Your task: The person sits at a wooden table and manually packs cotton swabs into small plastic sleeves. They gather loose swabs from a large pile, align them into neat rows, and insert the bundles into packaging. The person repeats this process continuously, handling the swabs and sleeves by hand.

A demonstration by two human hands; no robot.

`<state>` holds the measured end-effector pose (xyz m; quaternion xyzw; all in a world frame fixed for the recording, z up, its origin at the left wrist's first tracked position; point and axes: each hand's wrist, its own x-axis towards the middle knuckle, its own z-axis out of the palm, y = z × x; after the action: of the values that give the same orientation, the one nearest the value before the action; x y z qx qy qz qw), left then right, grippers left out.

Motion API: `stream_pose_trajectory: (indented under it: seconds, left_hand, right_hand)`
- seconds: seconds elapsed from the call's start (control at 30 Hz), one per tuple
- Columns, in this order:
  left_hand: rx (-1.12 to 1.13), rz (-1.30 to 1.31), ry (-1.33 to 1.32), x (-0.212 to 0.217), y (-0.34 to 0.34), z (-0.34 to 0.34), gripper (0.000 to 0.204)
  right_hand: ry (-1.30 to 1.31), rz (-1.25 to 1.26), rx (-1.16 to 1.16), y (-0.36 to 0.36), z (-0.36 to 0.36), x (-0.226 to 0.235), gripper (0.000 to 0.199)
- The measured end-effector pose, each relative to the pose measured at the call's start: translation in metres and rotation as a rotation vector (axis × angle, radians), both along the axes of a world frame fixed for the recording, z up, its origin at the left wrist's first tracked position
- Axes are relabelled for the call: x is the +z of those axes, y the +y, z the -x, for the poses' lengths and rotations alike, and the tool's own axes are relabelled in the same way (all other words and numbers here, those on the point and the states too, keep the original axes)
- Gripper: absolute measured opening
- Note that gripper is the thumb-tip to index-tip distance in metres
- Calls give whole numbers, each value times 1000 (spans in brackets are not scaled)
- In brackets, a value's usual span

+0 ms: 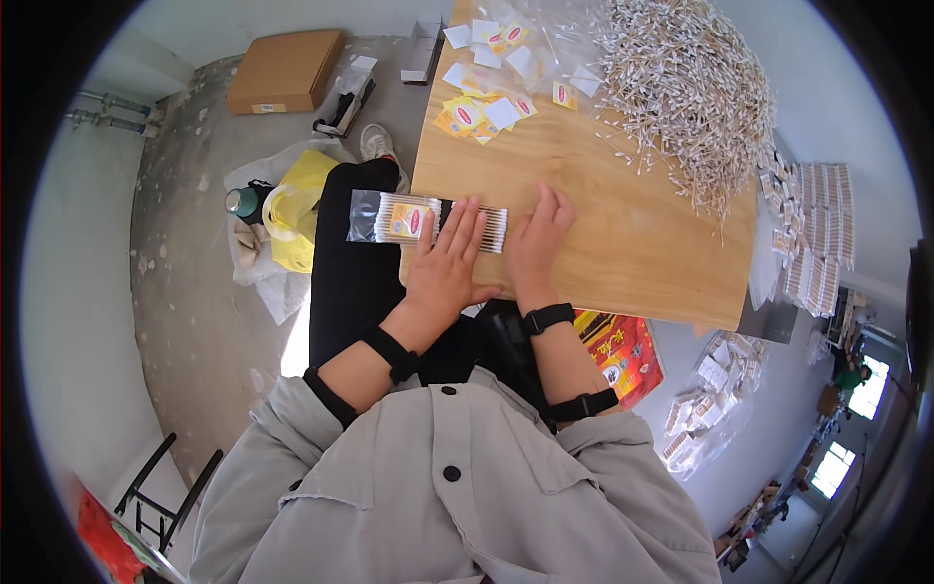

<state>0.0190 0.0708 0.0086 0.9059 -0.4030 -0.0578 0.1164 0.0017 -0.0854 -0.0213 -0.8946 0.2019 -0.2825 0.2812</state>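
Note:
My left hand (445, 268) lies flat, fingers stretched, over cotton swabs at the table's left edge. Left of its fingers, a clear plastic bag (362, 216) holds a row of cotton swabs (389, 216) with a yellow, white and red label card (413, 222) on it. This bag reaches out past the table edge, above my leg. A second row of swabs (495, 230) shows right of my left fingers; its left part is hidden under them. Beside that row my right hand (538, 243) rests on its side on the table, thumb apart from the fingers, nothing visible in it.
A big heap of loose cotton swabs (686, 92) covers the table's (623, 243) far right. Label cards (477, 117) and clear bags (555, 39) lie at the far left. Packed swabs (817, 234) are stacked beyond the right edge. A yellow bag (295, 209) stands on the floor at left.

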Motion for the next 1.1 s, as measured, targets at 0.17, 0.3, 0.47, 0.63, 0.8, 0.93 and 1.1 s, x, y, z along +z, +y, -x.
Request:
stream_pose_trajectory:
  seconds: [0.17, 0.3, 0.47, 0.63, 0.8, 0.93, 1.1]
  left_hand:
    - [5, 50, -15, -4, 0, 0, 109]
    - [-3, 8, -33, -3, 1, 0, 109]
    - [-2, 29, -37, -4, 2, 0, 109]
    - [-13, 88, 12, -4, 3, -4, 103]
    - [203, 341, -95, 24, 30, -39, 84]
    - [670, 667, 38, -10, 65, -75, 53]
    - [1024, 993, 743, -29, 67, -80, 36]
  right_hand:
    - [73, 153, 26, 13, -17, 1, 45]
    - [80, 221, 38, 16, -22, 2, 44]
    - [86, 195, 35, 16, -23, 2, 45]
    - [110, 214, 40, 17, -28, 2, 37]
    - [123, 242, 42, 13, -25, 3, 34]
    - [128, 225, 46, 16, -30, 4, 35]
    - [167, 188, 61, 18, -30, 2, 37]
